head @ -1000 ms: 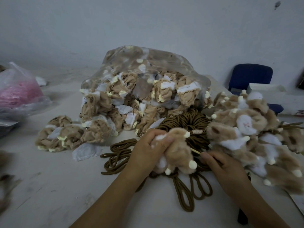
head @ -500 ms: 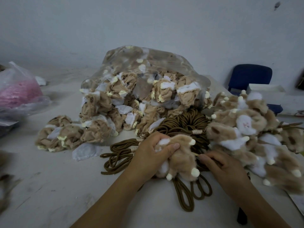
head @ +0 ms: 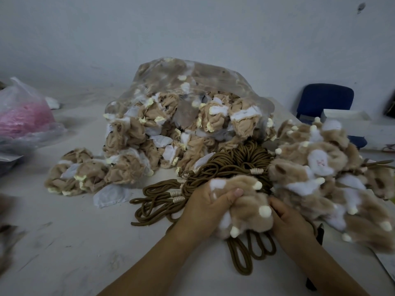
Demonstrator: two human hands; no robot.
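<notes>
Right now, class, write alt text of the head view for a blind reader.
Left hand grips a tan plush toy skin above brown cords; right hand touches its side. A clear bag of skins lies behind.

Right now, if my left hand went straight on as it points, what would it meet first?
Your left hand, gripping the plush piece, would likely meet the brown cord bundle first.

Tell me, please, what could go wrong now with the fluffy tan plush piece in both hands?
The left hand and right hand grip the fluffy tan plush piece over the brown cord loops; a loop might snag and get dragged. The heap of similar plush pieces lies beside the right hand; a wide move could topple some.
</notes>
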